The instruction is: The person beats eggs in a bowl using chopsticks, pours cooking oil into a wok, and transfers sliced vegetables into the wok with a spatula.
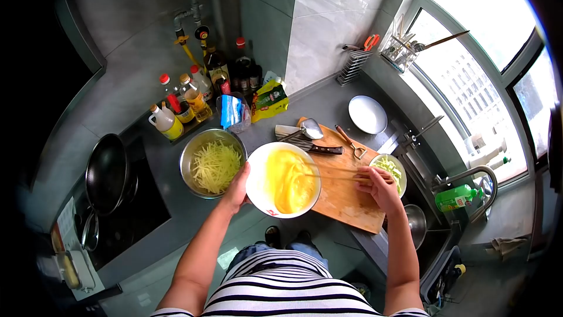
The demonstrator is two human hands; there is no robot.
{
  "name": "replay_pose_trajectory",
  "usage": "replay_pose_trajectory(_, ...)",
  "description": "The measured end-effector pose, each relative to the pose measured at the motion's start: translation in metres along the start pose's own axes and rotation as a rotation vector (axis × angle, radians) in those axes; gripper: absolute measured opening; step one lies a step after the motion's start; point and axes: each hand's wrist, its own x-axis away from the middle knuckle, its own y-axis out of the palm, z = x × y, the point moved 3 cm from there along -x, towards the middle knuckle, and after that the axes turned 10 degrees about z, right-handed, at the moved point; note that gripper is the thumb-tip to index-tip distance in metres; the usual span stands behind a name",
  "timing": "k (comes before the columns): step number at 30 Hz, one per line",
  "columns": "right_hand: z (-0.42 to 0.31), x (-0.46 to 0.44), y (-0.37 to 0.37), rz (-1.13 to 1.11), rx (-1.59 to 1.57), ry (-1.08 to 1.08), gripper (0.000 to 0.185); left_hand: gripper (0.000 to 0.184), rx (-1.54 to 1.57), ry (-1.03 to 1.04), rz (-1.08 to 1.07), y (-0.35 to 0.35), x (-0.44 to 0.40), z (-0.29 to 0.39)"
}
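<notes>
Our left grip [238, 185] holds the white bowl [255, 181] by its side, beside the steel bowl [186, 163]; our right grip [380, 187] is closed around chopsticks [341, 175] reaching to the egg [289, 187]. We judge the white bowl stiff, smooth, breakable: best supported beneath, kept level.

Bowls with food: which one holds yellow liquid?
The white bowl in the left hand. The metal bowl and the small bowl by the right hand hold shreds instead.

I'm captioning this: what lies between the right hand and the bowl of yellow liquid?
In the head view: chopsticks, held in the right hand, with the wooden cutting board beneath.
</notes>
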Motion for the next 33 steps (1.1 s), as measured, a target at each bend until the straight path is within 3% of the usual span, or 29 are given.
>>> replay_pose_trajectory(4,0.002,0.010,0.000,-0.235,0.014,0.185,0.030,0.061,0.008,0.010,-0.030,0.000,-0.005,-0.004)
replay_pose_trajectory(7,0.002,-0.002,-0.009,0.002,0.003,0.038,0.031,0.060,0.022,0.019,0.007,0.007,0.000,-0.002)
replay_pose_trajectory(11,0.007,0.006,-0.005,-0.195,0.000,0.209,0.031,0.060,0.008,0.003,-0.054,-0.002,-0.012,-0.015)
replay_pose_trajectory(12,0.009,0.005,-0.007,-0.179,-0.112,0.179,0.031,0.060,0.009,-0.015,-0.059,-0.001,-0.008,-0.012)
replay_pose_trajectory(15,0.011,-0.005,-0.013,0.015,-0.039,0.084,0.031,0.060,0.004,-0.056,-0.065,0.006,-0.002,-0.004)
replay_pose_trajectory(19,0.011,0.003,-0.009,-0.193,-0.056,0.228,0.029,0.061,0.014,-0.010,-0.033,0.006,-0.010,-0.013)
replay_pose_trajectory(20,0.014,0.000,-0.011,-0.121,-0.145,0.184,0.028,0.062,0.020,-0.005,-0.022,0.006,-0.012,-0.016)
replay_pose_trajectory(23,0.015,-0.003,-0.018,0.010,-0.032,0.135,0.027,0.063,0.024,-0.020,-0.010,0.008,-0.009,-0.012)
replay_pose_trajectory(27,0.012,0.005,-0.006,-0.196,-0.111,0.205,0.027,0.063,0.001,-0.003,-0.033,0.002,-0.014,-0.021)
replay_pose_trajectory(28,0.008,0.005,-0.004,-0.088,-0.104,0.153,0.027,0.063,0.006,-0.006,-0.027,0.004,-0.013,-0.020)
replay_pose_trajectory(33,0.013,0.005,-0.003,-0.134,-0.045,0.136,0.028,0.062,-0.001,-0.044,-0.051,0.002,-0.006,-0.010)
